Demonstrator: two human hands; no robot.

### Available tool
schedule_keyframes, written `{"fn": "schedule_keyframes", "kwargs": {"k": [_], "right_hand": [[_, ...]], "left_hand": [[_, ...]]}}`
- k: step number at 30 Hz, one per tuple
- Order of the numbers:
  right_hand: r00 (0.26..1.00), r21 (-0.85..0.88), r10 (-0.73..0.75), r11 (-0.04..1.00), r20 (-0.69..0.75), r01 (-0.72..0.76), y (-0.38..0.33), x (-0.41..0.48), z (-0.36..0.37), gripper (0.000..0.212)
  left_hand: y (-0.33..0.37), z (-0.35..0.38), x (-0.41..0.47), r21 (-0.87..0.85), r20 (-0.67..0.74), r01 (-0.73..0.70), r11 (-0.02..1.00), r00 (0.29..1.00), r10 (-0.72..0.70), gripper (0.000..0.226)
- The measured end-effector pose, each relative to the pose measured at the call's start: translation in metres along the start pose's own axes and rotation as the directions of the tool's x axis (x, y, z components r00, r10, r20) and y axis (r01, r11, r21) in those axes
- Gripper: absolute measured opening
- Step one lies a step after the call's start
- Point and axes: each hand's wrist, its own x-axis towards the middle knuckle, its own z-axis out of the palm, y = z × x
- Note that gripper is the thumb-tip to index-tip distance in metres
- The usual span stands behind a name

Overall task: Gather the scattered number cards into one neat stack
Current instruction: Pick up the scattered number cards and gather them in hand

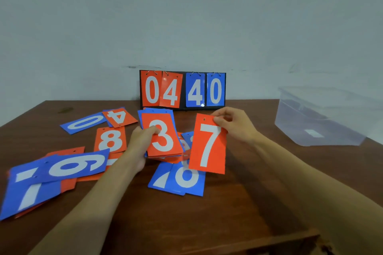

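Grip first: our left hand [143, 141] clamps the gathered stack [162, 134], thumb across the red 3 to stop cards sliding. Our right hand [234, 124] pinches the red 7 [208, 145] by its top corner, ready for stacking. Others litter the counter [186, 223].

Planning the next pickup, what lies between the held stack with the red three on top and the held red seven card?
Head view: partly hidden blue card and red card on the table.

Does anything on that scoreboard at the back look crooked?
Yes. On the scoreboard, the red 4 card hangs tilted, its top overlapping toward the red 0; the two blue cards hang straight.
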Motion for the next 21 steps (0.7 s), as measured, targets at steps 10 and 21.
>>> {"fn": "schedule_keyframes", "kwargs": {"k": [10,21], "right_hand": [[0.991,-0.01,-0.099,0.995,0.085,0.101,-0.005,0.051,0.069,0.012],[0.832,-0.593,0.195,0.783,0.519,0.187,0.039,0.087,0.048,0.052]], "left_hand": [[-0.005,0.009,-0.001,0.026,0.137,-0.015,1.0,0.991,0.011,0.041],[-0.001,-0.004,0.02,-0.173,-0.086,0.036,0.984,0.995,-0.052,0.023]]}}
